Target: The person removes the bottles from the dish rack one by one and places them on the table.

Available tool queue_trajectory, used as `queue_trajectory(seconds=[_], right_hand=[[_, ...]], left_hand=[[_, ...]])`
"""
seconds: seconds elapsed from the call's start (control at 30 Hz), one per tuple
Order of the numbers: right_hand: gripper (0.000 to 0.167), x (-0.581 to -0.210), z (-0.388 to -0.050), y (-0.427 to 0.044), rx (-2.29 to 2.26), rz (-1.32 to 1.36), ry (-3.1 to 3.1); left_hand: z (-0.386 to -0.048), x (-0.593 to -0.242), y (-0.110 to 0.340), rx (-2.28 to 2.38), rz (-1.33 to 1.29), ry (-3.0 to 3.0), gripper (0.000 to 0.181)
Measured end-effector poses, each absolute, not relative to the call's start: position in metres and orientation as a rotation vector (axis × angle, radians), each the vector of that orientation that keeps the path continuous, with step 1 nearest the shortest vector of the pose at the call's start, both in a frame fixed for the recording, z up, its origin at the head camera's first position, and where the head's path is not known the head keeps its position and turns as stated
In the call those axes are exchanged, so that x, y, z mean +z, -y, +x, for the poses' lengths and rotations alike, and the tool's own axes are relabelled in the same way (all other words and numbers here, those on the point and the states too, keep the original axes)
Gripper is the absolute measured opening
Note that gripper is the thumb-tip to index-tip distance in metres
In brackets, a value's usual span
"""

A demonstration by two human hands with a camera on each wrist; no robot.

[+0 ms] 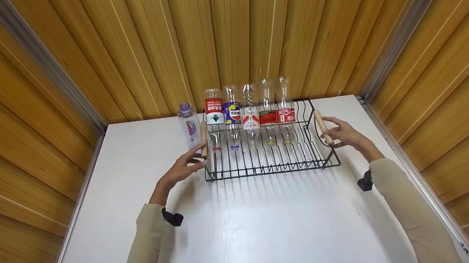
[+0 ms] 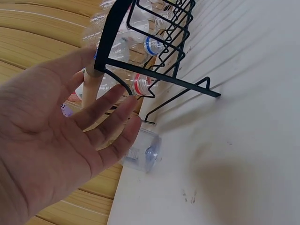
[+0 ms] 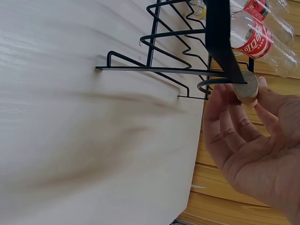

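A black wire rack (image 1: 274, 170) with a wooden handle at each end stands on the white table. Several clear plastic bottles lean neck-down in it, among them one with a red-and-white label (image 1: 214, 110), one with a blue label (image 1: 232, 113) and one with a red label (image 1: 286, 115). My left hand (image 1: 181, 168) has thumb and index finger about the left wooden handle (image 1: 204, 140), its other fingers loose. At the opposite end my right hand (image 1: 344, 134) holds the right wooden handle (image 1: 323, 127) between thumb and curled fingers, as the right wrist view shows.
Just left of the rack stands an upright clear bottle (image 1: 190, 128) with a purple label, close to my left hand. Wood-panelled walls (image 1: 228, 37) enclose the white table (image 1: 241, 226) at the back and on both sides. The rack sits near the back edge.
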State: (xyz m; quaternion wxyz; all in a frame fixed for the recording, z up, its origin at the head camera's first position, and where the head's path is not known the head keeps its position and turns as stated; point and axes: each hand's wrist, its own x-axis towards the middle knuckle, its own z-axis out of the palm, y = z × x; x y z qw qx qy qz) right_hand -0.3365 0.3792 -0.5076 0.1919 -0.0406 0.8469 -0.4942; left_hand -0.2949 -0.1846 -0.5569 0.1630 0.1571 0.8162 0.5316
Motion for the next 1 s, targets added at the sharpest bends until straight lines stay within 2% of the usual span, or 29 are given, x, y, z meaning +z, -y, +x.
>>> queue_trajectory(seconds=[0.47, 0.67, 1.0], right_hand=[[0.065, -0.507, -0.335, -0.381, -1.28, -0.176, -2.448], [0.061, -0.491, -0.34, -0.377, -1.152, -0.22, -2.532], [0.056, -0.471, -0.359, -0.364, -1.284, -0.149, -2.572]], left_hand=[[-0.299, -0.56, 0.174, 1.606, 0.373, -2.119, 0.081], [-0.297, -0.556, 0.176, 1.615, 0.357, -2.119, 0.083], [-0.293, -0.555, 0.178, 1.625, 0.323, -2.103, 0.082]])
